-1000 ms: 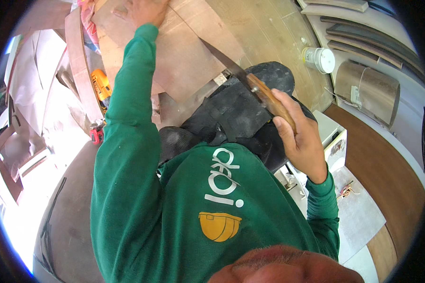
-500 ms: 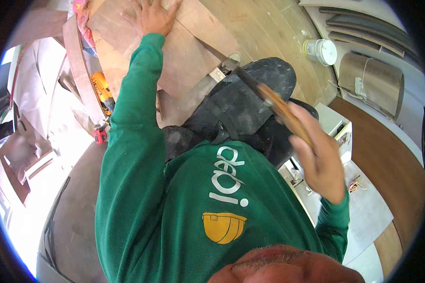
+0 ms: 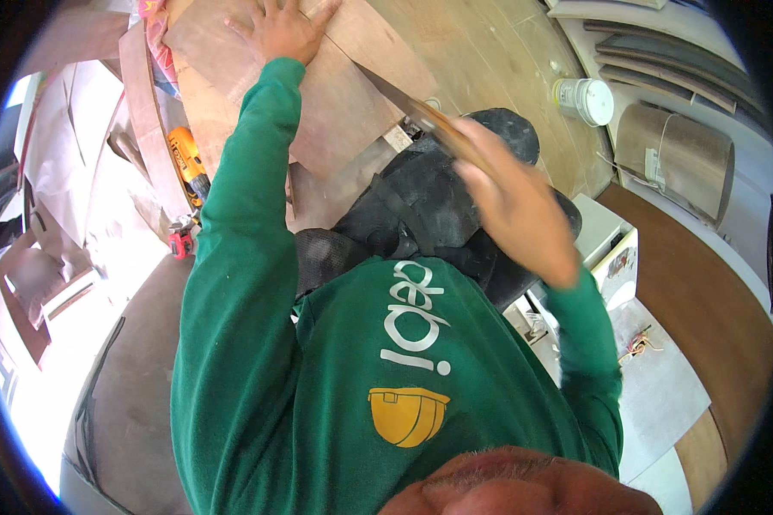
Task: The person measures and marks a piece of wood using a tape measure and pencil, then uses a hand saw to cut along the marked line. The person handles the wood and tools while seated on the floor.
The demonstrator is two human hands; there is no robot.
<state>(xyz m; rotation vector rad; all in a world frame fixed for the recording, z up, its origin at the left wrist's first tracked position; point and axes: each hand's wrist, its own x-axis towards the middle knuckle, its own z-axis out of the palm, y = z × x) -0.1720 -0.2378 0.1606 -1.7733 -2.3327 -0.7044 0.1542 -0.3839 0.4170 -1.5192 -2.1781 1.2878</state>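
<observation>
My left hand (image 3: pixel 290 36) lies flat with fingers spread on a thin brown wooden sheet (image 3: pixel 339 107), pressing near its far part. A handsaw (image 3: pixel 397 96) with a wooden handle is gripped in my right hand (image 3: pixel 520 206), its fingers wrapped round the handle and slightly blurred. The blade points up and to the left, meeting the sheet at the near end of a thin cut line that runs toward my left hand. The sheet's near corner reaches toward my dark-trousered leg (image 3: pixel 421 202). Part of the blade's tip is hidden at the sheet.
An orange-yellow cordless drill (image 3: pixel 183 154) and a small red tool (image 3: pixel 180 244) lie left of my left forearm. A white bucket (image 3: pixel 586 102) stands on the tiled floor (image 3: pixel 489 51) at far right. Dark curved strips (image 3: pixel 661 64) lean beyond it. A white cabinet-like box (image 3: pixel 608 236) is at right.
My right hand has pushed the saw forward and to the left, so its blade reaches farther along the sheet. My left hand stays spread in nearly the same place.
</observation>
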